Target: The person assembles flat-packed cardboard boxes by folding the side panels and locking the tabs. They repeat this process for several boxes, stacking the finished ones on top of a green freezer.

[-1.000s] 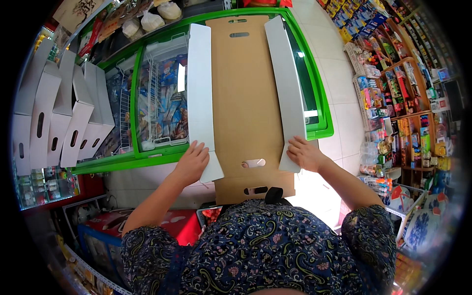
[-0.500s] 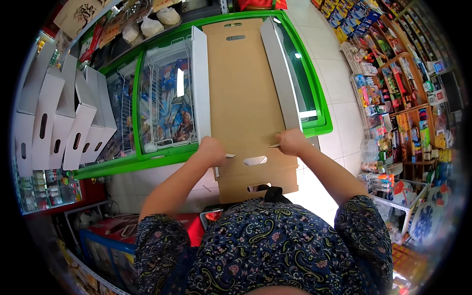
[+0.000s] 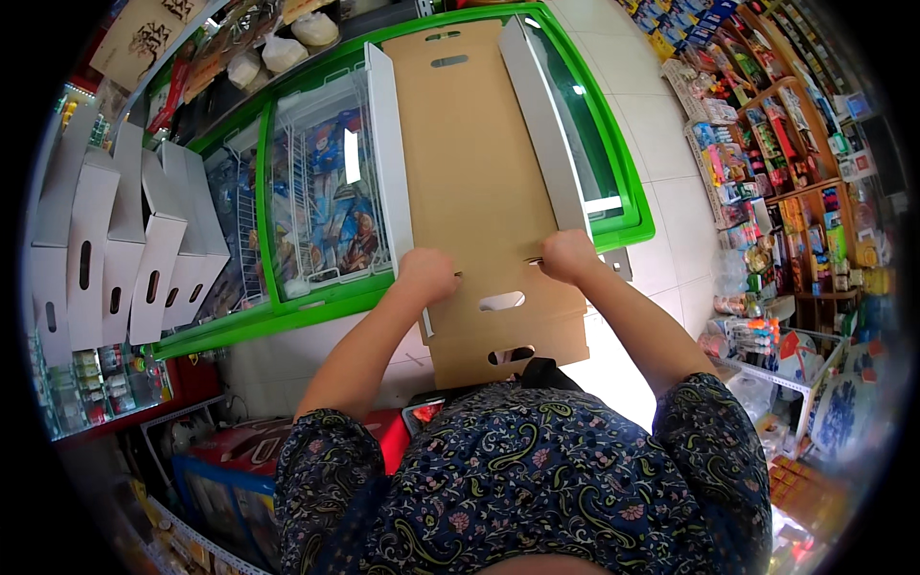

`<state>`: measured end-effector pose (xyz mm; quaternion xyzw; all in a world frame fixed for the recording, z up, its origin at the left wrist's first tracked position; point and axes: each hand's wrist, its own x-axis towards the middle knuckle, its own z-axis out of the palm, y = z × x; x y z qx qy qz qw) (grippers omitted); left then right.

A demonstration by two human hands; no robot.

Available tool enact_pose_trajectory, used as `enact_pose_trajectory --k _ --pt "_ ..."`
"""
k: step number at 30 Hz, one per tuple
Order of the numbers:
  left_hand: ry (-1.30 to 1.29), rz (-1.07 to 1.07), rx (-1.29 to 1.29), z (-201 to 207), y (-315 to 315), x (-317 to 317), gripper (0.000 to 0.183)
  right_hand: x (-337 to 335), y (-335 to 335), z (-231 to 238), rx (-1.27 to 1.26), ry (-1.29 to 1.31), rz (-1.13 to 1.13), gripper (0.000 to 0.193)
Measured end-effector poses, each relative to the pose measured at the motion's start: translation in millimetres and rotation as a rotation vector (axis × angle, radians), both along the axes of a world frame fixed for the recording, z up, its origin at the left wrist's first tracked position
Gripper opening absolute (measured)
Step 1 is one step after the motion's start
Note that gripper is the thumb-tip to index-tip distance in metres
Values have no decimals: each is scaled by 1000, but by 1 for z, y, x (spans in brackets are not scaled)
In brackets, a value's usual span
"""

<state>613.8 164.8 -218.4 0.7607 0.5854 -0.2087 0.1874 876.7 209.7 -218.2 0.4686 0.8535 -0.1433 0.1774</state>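
Note:
A long cardboard box (image 3: pixel 474 163), partly folded, lies on the chest freezer with its brown inside up. Its two long white side walls (image 3: pixel 539 110) stand upright. The near end, a flat brown flap (image 3: pixel 450 331) with oval handle holes, reaches over the freezer's edge toward my body. My left hand (image 3: pixel 428 275) is closed at the near end of the left wall. Level with it, my right hand (image 3: pixel 567 256) is closed at the near end of the right wall. Small slots in the brown board show beside my fingers; the gripped edges are mostly hidden.
Beneath the box is a green-framed freezer (image 3: pixel 266 206) with glass lids and packaged goods inside. Folded white boxes (image 3: pixel 144 240) with handle holes stand on the left. Stocked shelves (image 3: pixel 781 153) line the right side, beyond a tiled floor (image 3: pixel 652 144).
Both hands have moved slightly away from my body along the box. Pale tabs that stuck out by my fingers no longer show; slots appear there instead.

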Motion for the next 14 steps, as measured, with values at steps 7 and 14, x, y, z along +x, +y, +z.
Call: enact_pose_trajectory --k 7,14 --pt "-306 -77 215 -18 -9 -9 33 8 2 -23 85 64 125 14" --pt "-64 -140 -2 -10 2 -4 38 4 9 -5 35 -29 185 13"
